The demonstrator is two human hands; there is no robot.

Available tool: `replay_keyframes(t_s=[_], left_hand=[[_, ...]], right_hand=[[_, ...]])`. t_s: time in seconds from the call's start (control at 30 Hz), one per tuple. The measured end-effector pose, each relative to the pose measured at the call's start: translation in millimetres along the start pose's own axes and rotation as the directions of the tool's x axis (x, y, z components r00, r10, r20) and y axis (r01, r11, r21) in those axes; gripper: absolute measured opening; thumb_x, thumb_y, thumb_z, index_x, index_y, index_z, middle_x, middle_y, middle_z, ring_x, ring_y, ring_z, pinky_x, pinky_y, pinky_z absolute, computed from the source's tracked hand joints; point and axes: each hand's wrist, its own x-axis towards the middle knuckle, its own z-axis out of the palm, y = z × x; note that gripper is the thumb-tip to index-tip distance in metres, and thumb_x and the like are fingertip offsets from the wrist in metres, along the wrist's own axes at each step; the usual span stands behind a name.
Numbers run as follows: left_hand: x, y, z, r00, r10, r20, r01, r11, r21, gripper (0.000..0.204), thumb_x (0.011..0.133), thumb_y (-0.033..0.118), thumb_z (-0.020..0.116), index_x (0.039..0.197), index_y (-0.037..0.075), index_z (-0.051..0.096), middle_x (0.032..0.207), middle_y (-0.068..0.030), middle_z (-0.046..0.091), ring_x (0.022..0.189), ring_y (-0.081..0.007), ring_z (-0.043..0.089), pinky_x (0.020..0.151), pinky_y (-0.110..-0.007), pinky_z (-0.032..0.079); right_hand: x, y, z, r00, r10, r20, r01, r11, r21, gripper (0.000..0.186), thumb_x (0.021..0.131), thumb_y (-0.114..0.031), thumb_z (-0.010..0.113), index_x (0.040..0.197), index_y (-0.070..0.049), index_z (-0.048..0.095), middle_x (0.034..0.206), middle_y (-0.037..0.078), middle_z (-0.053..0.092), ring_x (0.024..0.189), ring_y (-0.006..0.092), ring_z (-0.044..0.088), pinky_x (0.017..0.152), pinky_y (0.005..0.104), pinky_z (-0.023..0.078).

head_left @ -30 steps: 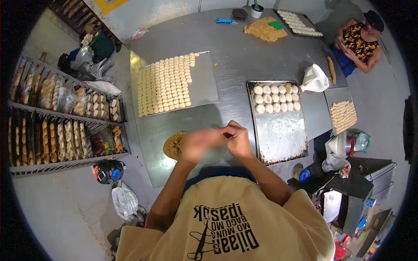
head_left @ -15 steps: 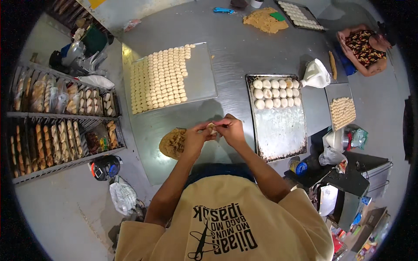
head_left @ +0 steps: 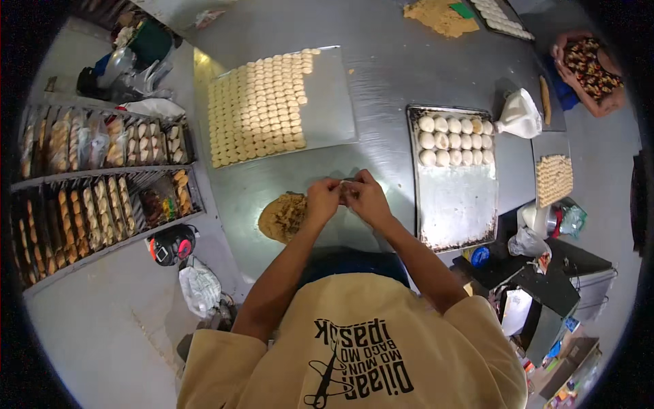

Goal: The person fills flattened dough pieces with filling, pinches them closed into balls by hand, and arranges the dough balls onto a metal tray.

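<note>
Over the metal table, my left hand [head_left: 324, 199] and my right hand [head_left: 366, 199] meet, fingers closed together around one small pale piece of dough [head_left: 345, 184]. The fingers hide most of that dough. Just left of my left hand lies a mound of crumbly brown filling [head_left: 283, 217]. Beyond it, rows of small cut dough pieces [head_left: 262, 105] cover much of a metal sheet [head_left: 332, 102]. To the right of my right hand, a dark-rimmed baking tray [head_left: 456, 204] carries rows of round white dough balls [head_left: 443, 140] at its far end.
At far right another person [head_left: 589, 71] works at the table, near a white cloth bag [head_left: 520, 114] and a tray of small pieces [head_left: 554, 178]. A rack of bread [head_left: 102, 163] stands at left. Farther back are a brown crumbly heap [head_left: 443, 18] and another dough tray [head_left: 503, 17].
My fingers have drawn closer over the dough, so less of it shows. The whole view has shifted slightly, with the table's trays appearing farther right.
</note>
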Motion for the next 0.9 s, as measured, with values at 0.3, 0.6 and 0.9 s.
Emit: replay_keyframes(t_s=[0.3,0.6,0.9], left_hand=[[-5,35,-17,0.986,0.164,0.01,-0.163,0.97,0.18,0.024,0.096,0.007,0.072,0.119,0.003,0.082,0.099,-0.024,0.079,0.092,-0.0403,0.079,0.083,-0.046,0.061],[-29,42,-4,0.955,0.296,-0.023,-0.291,0.948,0.129,0.025,0.091,0.011,0.085,0.114,0.002,0.084,0.107,-0.0219,0.077,0.094,-0.0328,0.079,0.088,-0.041,0.062],[-33,49,1,0.915,0.396,-0.082,-0.342,0.866,0.364,0.018,0.089,0.003,0.08,0.107,0.003,0.081,0.094,-0.0213,0.078,0.085,-0.0409,0.076,0.078,-0.048,0.061]], right_hand=[[20,10,-5,0.992,0.107,0.062,-0.108,0.994,0.026,0.026,0.092,-0.01,0.074,0.115,0.0,0.081,0.101,0.021,0.074,0.087,0.0375,0.075,0.079,0.0458,0.061],[42,41,-22,0.983,0.006,0.185,-0.008,1.0,0.012,0.022,0.083,-0.013,0.085,0.104,-0.007,0.087,0.099,0.015,0.081,0.086,0.0307,0.077,0.083,0.0419,0.062],[30,26,-26,0.98,0.087,0.181,-0.115,0.981,0.155,0.039,0.083,-0.006,0.081,0.122,-0.004,0.079,0.099,0.017,0.082,0.092,0.0384,0.078,0.089,0.0482,0.062]])
